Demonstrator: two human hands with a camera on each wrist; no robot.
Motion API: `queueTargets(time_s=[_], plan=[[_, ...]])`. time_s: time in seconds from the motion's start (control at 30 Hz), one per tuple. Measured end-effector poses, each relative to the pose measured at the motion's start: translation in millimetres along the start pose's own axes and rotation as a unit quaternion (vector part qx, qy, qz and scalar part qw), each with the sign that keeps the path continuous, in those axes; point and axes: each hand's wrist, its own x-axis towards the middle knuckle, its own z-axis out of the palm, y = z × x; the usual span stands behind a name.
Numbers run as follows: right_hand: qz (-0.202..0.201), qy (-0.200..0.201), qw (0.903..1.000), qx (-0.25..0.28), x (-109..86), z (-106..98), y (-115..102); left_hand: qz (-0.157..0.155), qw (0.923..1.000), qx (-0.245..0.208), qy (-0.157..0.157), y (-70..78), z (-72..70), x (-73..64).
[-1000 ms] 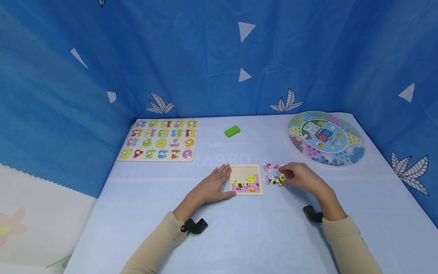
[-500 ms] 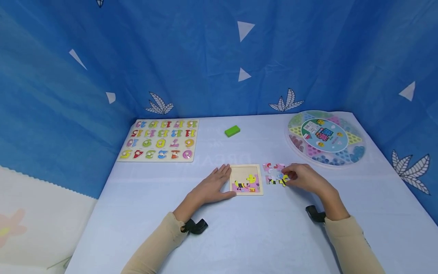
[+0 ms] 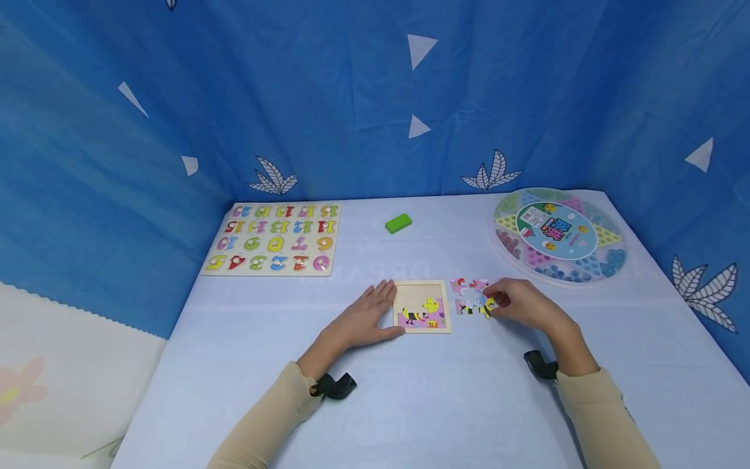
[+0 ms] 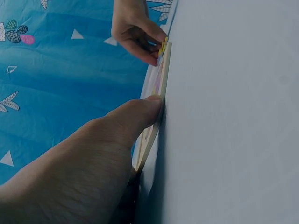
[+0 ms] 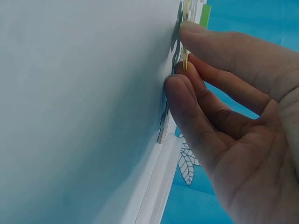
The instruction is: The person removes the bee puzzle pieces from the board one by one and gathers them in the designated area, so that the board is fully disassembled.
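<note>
A small wooden puzzle tray [image 3: 422, 284] lies mid-table, its lower part filled with pink, yellow and black bee-picture pieces. My left hand [image 3: 369, 316] rests against the tray's left side, fingers extended; in the left wrist view, the thumb [image 4: 140, 112] touches its edge. Just right of the tray are several loose puzzle pieces [image 3: 465, 307], some partly covered by my right hand [image 3: 521, 303]. That hand pinches a yellow-and-black puzzle piece [image 3: 487, 309] between thumb and fingers. The piece [image 5: 185, 60] appears edge-on in the right wrist view.
A number puzzle board [image 3: 269, 240] lies at the back left. Near the back middle is a green block [image 3: 398, 223]. At the back right sits a round clear game box [image 3: 609, 260] with coloured beads. Blue curtains [image 3: 351, 98] hang along the table's back and sides.
My right hand has shifted slightly to the right, with the yellow-and-black puzzle piece in its fingers. The left hand and the puzzle tray have stayed in place.
</note>
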Motion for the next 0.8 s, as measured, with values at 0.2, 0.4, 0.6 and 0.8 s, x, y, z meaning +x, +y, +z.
queueTargets(time_s=[0.2,0.4,0.6,0.8], plan=[[0.000,0.005,1.0000,-0.004,0.3,0.7,1.1,0.003,1.0000,0.002,0.001,0.0,-1.3,-0.1],[0.000,0.009,0.9999,-0.012,0.9,0.8,3.2,0.003,1.0000,0.003,0.002,0.1,-2.2,0.5],[0.003,0.010,0.9999,-0.013,1.2,1.1,3.3,0.001,0.9999,0.010,0.002,-0.7,-1.2,2.1],[-0.002,0.015,0.9998,-0.017,2.4,2.3,3.7,-0.001,1.0000,0.004,0.002,0.1,-1.2,1.1]])
